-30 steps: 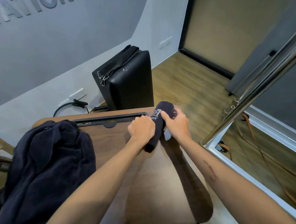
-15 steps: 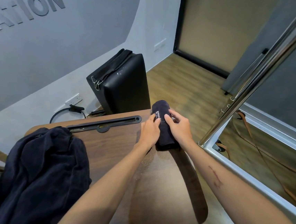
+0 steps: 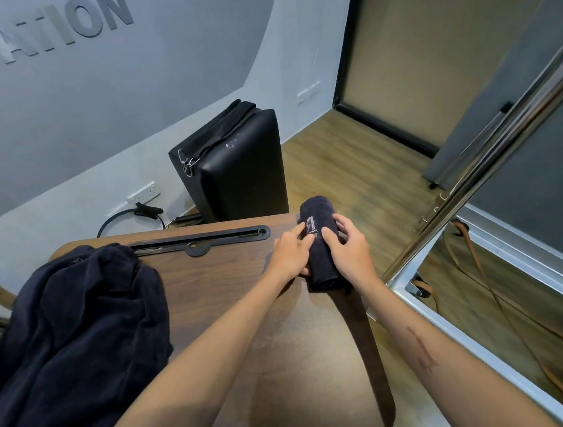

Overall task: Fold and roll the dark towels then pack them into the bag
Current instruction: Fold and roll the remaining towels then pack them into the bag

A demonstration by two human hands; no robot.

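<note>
The rolled towel lies at the far right corner of the wooden counter, its label facing up. Both hands flank it: the left hand touches its left side with straight fingers, the right hand curls over its right side. To finish well, I judge the roll should be squeezed evenly so the outer edge stays tucked before lifting. The pile of unfolded dark towels waits left; the black bag stands on the floor beyond.

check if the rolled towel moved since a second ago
Yes. The rolled towel was lifted and tilted over the table's far right corner; now it lies flat on the table there, nearer the person.
</note>
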